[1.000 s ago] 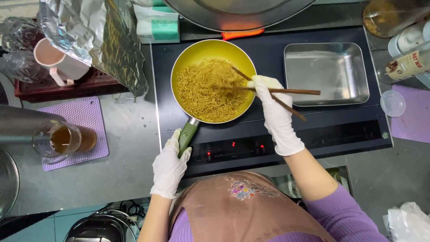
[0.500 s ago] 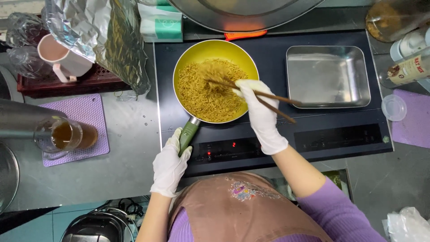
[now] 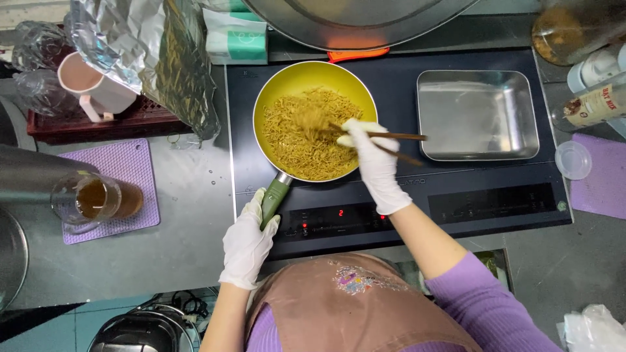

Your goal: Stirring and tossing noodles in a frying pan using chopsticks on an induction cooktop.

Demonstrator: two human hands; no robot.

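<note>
The right hand [image 3: 373, 163], in a white glove, is closed around a pair of wooden chopsticks [image 3: 385, 137], and it has swung their tips leftward since a second ago, from the right side of the yellow pan [image 3: 306, 75] to nearly its middle. A clump of the thin golden noodles [image 3: 306, 133] is now lifted and blurred just off the chopstick tips, where earlier the noodles lay flat and even; I'd judge the stirring is in full swing, turning the batch over rather than just nudging it.

The left hand [image 3: 248, 238], also gloved, stays wrapped around the green handle [image 3: 275, 195] below the pan, steadying it on the dark cooktop [image 3: 456, 208].

To the right of the right hand sits an empty steel tray [image 3: 479, 114]. Well off to the left of the left hand, a glass jug of brown liquid [image 3: 91, 199] rests on a purple mat [image 3: 130, 169].
</note>
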